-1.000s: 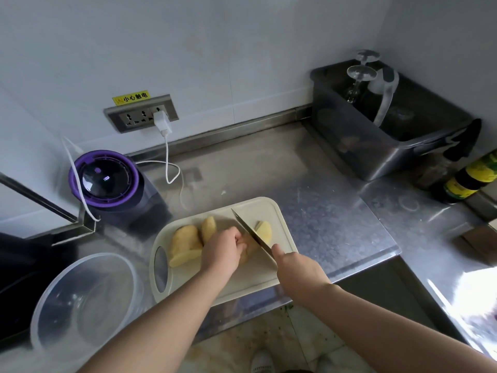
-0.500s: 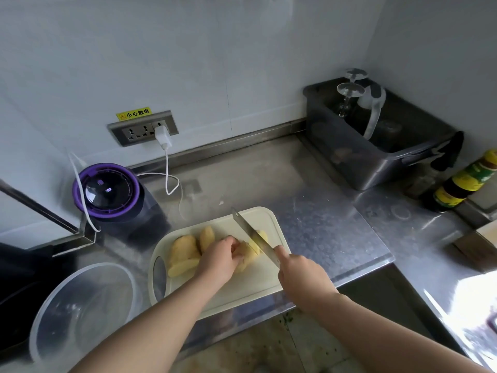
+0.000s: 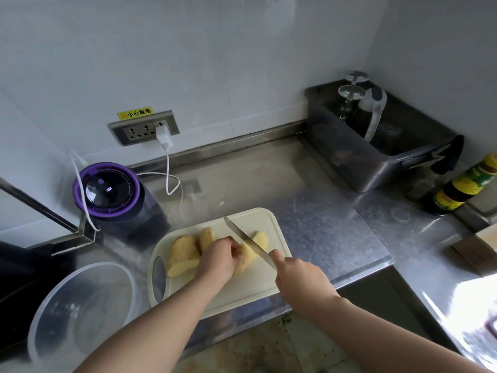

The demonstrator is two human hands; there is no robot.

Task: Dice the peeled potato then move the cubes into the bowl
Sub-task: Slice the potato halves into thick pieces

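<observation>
Beneath the cutting board, steel counter. Well beyond the board's far right corner, grey tub. Just left of the board, clear bowl. Over the board's middle, left hand, fingers curled down onto a piece of the peeled potato. At the board's near right edge, right hand, fingers wrapped round the knife handle, forefinger stretched toward the blade, blade slanting across the held piece. On the board's left part, two more potato chunks; just past the blade, a small slice.
</observation>
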